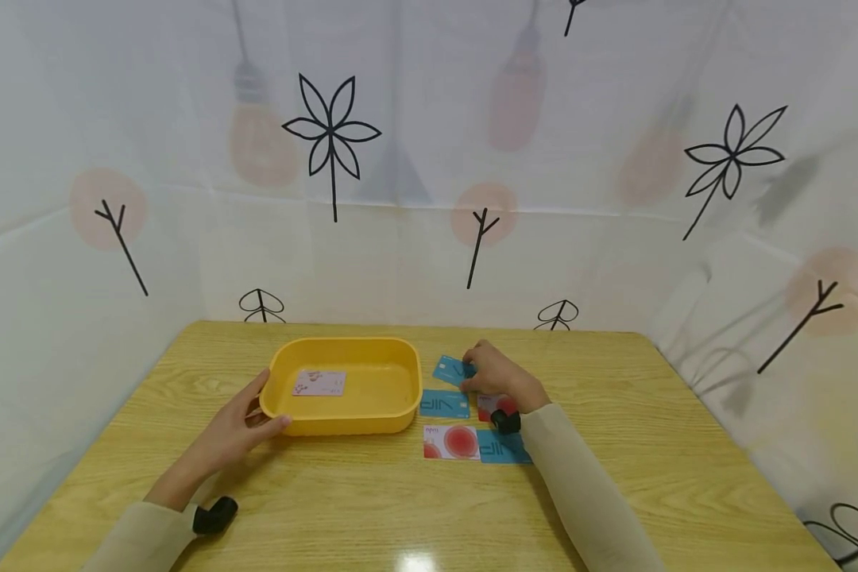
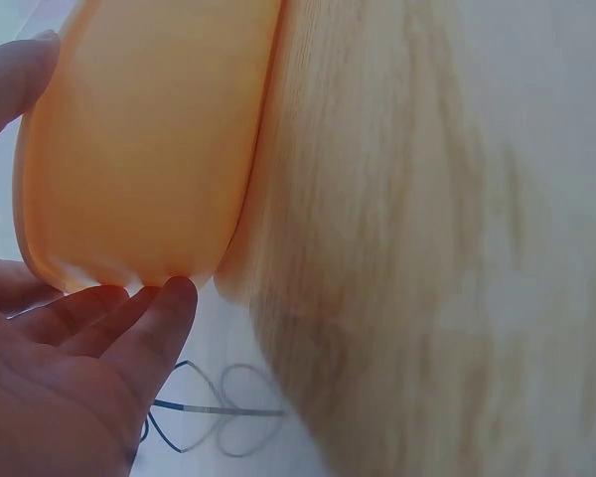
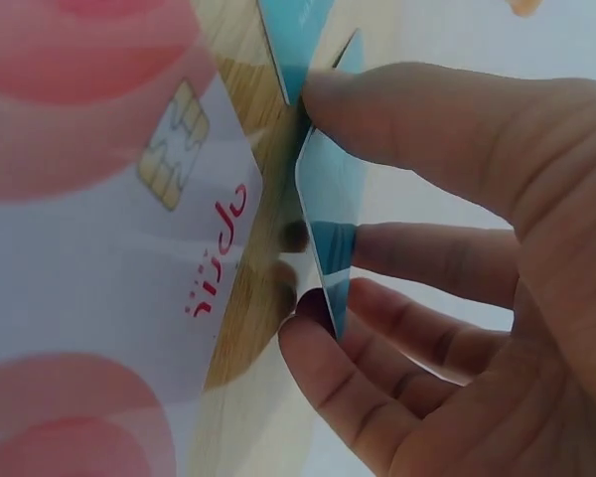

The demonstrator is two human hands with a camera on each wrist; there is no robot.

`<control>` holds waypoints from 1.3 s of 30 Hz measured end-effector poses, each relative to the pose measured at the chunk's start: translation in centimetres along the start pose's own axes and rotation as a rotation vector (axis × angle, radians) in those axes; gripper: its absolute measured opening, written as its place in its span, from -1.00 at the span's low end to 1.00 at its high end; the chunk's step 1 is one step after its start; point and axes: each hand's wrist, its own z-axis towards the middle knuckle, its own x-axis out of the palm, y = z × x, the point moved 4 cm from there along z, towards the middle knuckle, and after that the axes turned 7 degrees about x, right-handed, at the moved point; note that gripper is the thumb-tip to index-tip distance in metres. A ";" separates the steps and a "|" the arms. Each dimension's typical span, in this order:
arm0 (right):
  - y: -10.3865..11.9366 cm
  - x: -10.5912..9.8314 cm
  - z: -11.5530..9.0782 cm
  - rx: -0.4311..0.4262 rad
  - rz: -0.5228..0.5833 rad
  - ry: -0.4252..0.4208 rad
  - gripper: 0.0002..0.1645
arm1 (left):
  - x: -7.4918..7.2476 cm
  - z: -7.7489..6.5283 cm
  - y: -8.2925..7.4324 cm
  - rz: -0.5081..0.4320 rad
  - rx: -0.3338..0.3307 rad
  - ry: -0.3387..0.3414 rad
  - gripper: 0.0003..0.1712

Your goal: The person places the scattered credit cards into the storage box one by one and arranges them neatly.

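My left hand grips the left end of a yellow plastic tray, thumb at its near corner and fingers along the end wall. Inside the tray lies a pale pink card with a flower print. To the right of the tray my right hand holds a blue card by its edges. In the right wrist view this blue card stands tilted between thumb and fingers, one edge up off the table. A second blue card lies flat just nearer than it.
Nearer on the wooden table lie a white card with red circles and another blue card, side by side. A red-and-white card is partly covered by the right wrist's camera. A printed white curtain hangs behind.
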 end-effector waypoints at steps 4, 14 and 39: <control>0.1 -0.1 -0.1 0.011 0.007 0.004 -0.38 | 0.0 0.0 0.0 -0.002 -0.001 -0.001 0.11; 0.2 0.1 0.0 0.026 0.012 0.020 -0.35 | 0.0 0.0 0.1 -0.012 0.000 0.000 0.12; -0.2 0.5 0.2 0.040 0.039 0.045 -0.30 | 0.0 0.0 0.1 0.009 -0.004 -0.004 0.12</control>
